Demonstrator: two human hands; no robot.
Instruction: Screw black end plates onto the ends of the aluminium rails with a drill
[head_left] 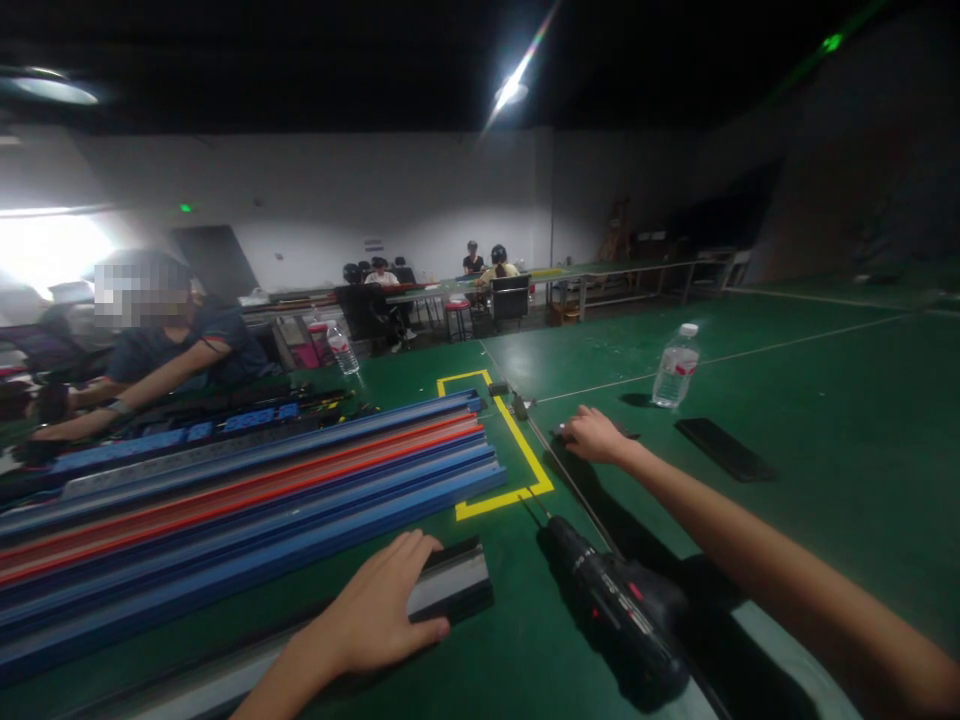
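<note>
My left hand (382, 605) is wrapped over the end of a long black and grey rail (454, 580) lying on the green table (825, 400). My right hand (592, 435) reaches across the table, its fingers closed on a small item too hidden to make out. Between my arms a black power drill (619, 610) lies on its side, its thin bit pointing at the yellow tape corner. Beyond the left hand, blue rails (420, 495) and a red rail (375, 453) lie side by side, their ends inside the yellow tape outline (525, 445).
A water bottle (676, 368) and a flat black object (724, 450) are at right. Small dark parts (519, 405) lie near the tape. Another bottle (343, 348) stands back left, near a person (217, 340) at the table. More people sit farther back.
</note>
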